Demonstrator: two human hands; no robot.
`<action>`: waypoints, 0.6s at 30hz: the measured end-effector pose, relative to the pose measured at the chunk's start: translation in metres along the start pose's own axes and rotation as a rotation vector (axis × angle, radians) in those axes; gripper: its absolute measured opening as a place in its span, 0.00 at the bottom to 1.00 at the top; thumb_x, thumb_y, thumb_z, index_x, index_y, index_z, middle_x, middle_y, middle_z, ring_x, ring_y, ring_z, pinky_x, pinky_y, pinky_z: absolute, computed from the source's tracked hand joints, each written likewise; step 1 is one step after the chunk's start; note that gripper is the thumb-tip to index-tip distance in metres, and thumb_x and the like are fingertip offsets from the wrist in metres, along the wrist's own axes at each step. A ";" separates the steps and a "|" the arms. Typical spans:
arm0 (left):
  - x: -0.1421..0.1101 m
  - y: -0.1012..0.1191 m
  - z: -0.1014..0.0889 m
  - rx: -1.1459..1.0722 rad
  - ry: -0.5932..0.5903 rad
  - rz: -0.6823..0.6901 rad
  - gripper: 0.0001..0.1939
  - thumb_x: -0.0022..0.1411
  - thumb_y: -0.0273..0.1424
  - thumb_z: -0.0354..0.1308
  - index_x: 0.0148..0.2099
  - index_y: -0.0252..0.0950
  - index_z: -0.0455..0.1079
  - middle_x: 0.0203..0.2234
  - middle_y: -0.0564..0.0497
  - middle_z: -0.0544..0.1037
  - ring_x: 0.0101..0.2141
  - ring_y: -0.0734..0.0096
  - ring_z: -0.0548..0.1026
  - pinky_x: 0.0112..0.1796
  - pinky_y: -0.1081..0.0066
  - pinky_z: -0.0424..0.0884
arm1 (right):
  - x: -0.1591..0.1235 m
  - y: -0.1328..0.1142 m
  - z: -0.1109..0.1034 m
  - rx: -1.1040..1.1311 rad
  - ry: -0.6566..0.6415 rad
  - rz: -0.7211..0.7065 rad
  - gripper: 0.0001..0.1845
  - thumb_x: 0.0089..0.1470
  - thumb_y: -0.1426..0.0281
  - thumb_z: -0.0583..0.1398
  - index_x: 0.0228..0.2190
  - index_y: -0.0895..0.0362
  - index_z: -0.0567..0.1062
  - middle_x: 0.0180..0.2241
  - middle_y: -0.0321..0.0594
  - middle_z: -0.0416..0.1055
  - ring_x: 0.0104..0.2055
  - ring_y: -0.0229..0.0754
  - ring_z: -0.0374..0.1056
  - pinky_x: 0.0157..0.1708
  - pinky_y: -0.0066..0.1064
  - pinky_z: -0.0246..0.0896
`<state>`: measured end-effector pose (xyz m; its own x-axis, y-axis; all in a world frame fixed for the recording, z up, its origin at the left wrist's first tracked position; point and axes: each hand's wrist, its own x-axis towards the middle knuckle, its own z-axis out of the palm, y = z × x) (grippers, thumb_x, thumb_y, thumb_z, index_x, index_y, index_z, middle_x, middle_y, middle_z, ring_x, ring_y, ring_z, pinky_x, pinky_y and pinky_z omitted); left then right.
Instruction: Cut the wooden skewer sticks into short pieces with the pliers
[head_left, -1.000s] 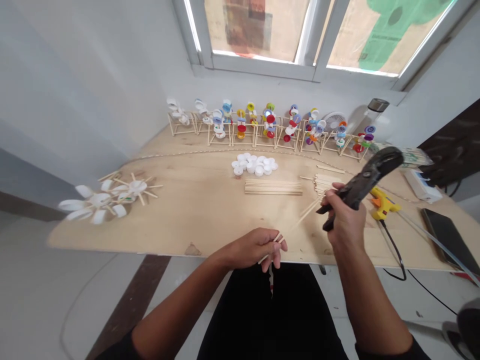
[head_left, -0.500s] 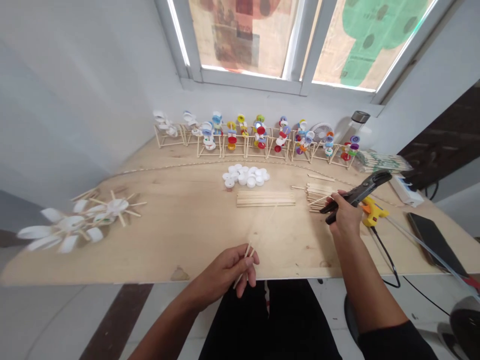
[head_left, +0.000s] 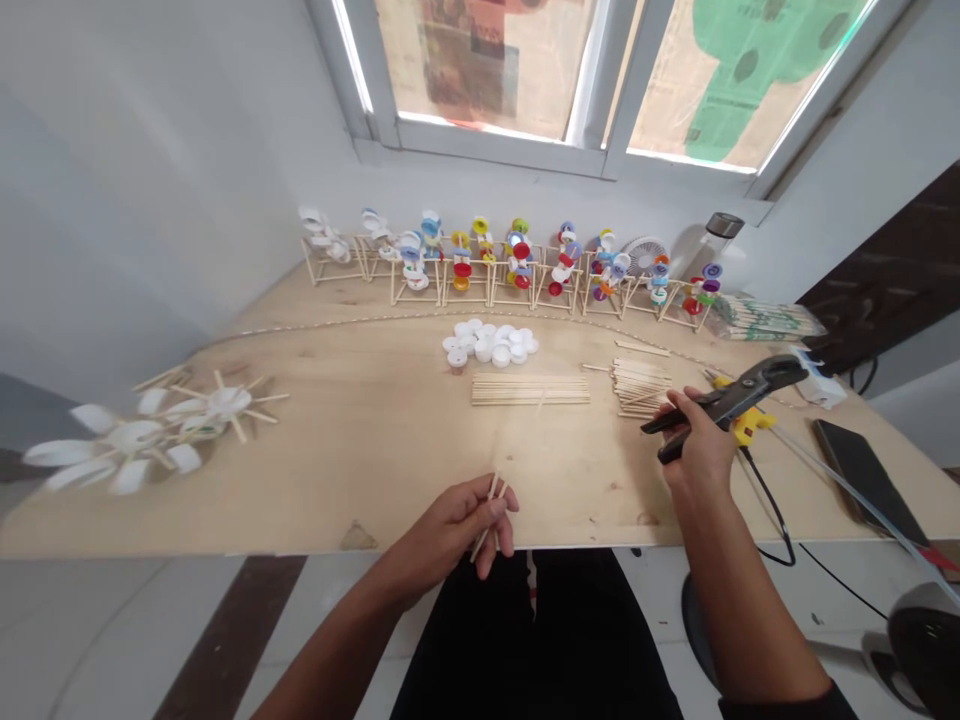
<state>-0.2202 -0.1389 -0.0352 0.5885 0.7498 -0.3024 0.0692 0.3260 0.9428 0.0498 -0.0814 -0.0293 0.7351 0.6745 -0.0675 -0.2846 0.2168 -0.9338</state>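
Observation:
Two short, thin wooden sticks [head_left: 489, 518] are pinched between the thumb and fingers of my left hand [head_left: 469, 525] at the table's front edge. My right hand [head_left: 697, 440] is wrapped around a black plier-like hand tool [head_left: 757, 385], whose two spread ends point left. Beside that hand lies a pile of short cut sticks [head_left: 637, 385]. A neat row of longer wooden sticks [head_left: 529, 390] rests mid-table, with a cluster of white bottle caps [head_left: 491, 345] behind it.
Stick frames with coloured cap wheels [head_left: 517, 265] line the wall. White wheel pieces [head_left: 135, 440] lie at the left. A yellow glue gun [head_left: 750, 425], its cord, a phone [head_left: 870, 475], a power strip [head_left: 821, 385], a bottle [head_left: 716, 245] and bagged sticks [head_left: 769, 318] occupy the right.
My right hand has shifted slightly right and down with the black tool, away from the short stick pile. My left hand keeps its two sticks. The view has tilted a little.

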 end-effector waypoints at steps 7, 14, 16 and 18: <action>0.008 0.002 0.022 -0.207 -0.127 0.019 0.11 0.62 0.37 0.46 0.38 0.34 0.61 0.20 0.53 0.72 0.15 0.82 0.64 0.20 0.77 0.56 | -0.090 -0.003 0.008 -0.217 -0.552 0.110 0.14 0.43 0.69 0.63 0.35 0.58 0.71 0.30 0.38 0.73 0.25 0.34 0.65 0.25 0.27 0.62; 0.011 -0.004 0.033 -0.322 -0.242 -0.002 0.12 0.62 0.38 0.46 0.38 0.34 0.61 0.20 0.53 0.72 0.15 0.80 0.66 0.20 0.78 0.58 | -0.119 0.005 0.003 -0.339 -0.617 0.037 0.14 0.45 0.67 0.62 0.36 0.57 0.71 0.29 0.37 0.71 0.29 0.38 0.67 0.34 0.33 0.64; 0.012 -0.003 0.032 -0.319 -0.294 -0.009 0.12 0.63 0.37 0.44 0.37 0.33 0.61 0.20 0.52 0.72 0.16 0.79 0.67 0.20 0.77 0.60 | -0.120 0.004 0.001 -0.396 -0.644 0.023 0.13 0.45 0.67 0.62 0.35 0.58 0.71 0.29 0.37 0.71 0.31 0.41 0.68 0.35 0.34 0.64; 0.014 -0.001 0.030 -0.308 -0.346 -0.015 0.13 0.63 0.37 0.43 0.36 0.33 0.61 0.20 0.51 0.73 0.16 0.78 0.68 0.21 0.76 0.62 | -0.121 0.003 0.000 -0.454 -0.675 -0.015 0.12 0.45 0.67 0.61 0.34 0.58 0.71 0.29 0.38 0.71 0.32 0.41 0.69 0.34 0.34 0.64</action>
<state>-0.1882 -0.1459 -0.0364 0.8272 0.5244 -0.2017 -0.1321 0.5306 0.8373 -0.0397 -0.1625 -0.0236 0.1659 0.9855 0.0370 0.1061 0.0195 -0.9942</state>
